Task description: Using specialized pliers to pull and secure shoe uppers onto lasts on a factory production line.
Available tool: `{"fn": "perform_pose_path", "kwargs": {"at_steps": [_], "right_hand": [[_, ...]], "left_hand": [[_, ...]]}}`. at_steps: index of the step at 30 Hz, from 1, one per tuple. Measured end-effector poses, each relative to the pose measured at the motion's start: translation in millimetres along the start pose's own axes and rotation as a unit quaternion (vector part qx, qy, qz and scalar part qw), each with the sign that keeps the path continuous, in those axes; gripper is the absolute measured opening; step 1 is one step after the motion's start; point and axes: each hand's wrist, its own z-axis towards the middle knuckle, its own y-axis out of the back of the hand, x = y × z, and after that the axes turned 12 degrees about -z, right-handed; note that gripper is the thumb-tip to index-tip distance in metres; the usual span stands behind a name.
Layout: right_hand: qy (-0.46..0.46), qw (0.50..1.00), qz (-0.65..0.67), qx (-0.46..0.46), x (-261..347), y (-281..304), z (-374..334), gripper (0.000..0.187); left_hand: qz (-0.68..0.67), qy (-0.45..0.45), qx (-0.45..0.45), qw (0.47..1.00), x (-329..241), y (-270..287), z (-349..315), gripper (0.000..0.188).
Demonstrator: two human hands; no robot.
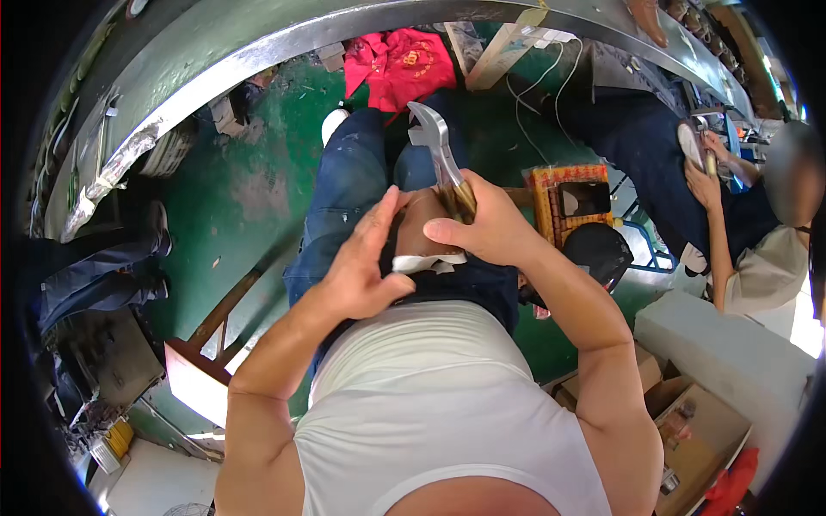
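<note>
A brown shoe upper [420, 225] with a pale white edge lies in my lap, between my two hands. My left hand [357, 271] rests along its left side, fingers stretched out and thumb apart, not wrapped round anything. My right hand [499, 225] is closed round the brass-coloured handles of steel pliers [440, 148] with a curved, hammer-like head. The head points away from me, over my knees. The thumb of that hand lies against the upper's right side. My palm and fingers hide part of the pliers' handles.
A metal-edged bench [258, 58] curves across the far side. On the floor lies a red garment [400, 67]. A dark phone [585, 199] sits on a patterned red-yellow stand to my right. Another person [770, 249] works at the right; a cardboard box [705, 447] stands lower right.
</note>
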Motion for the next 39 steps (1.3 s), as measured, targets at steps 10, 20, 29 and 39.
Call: {"fn": "perform_pose_path", "kwargs": {"at_steps": [10, 20, 29, 39], "right_hand": [[-0.034, 0.971, 0.235, 0.026, -33.7, 6.6, -12.7, 0.064], [0.029, 0.987, 0.158, 0.022, -45.7, 14.0, -3.4, 0.067], [-0.004, 0.962, 0.240, 0.127, -43.4, 30.1, 12.0, 0.067], [-0.133, 0.960, 0.246, -0.038, -45.3, 11.6, 41.8, 0.033]], "left_hand": [[0.122, -0.058, -0.042, 0.990, 1.6, 0.6, 20.7, 0.048], [0.070, -0.107, 0.016, 0.992, 37.0, 3.3, 69.8, 0.013], [-0.257, 0.287, -0.277, 0.881, 125.4, 17.6, 90.5, 0.025], [-0.074, 0.228, -0.021, 0.971, 44.2, -34.1, 27.0, 0.081]]}}
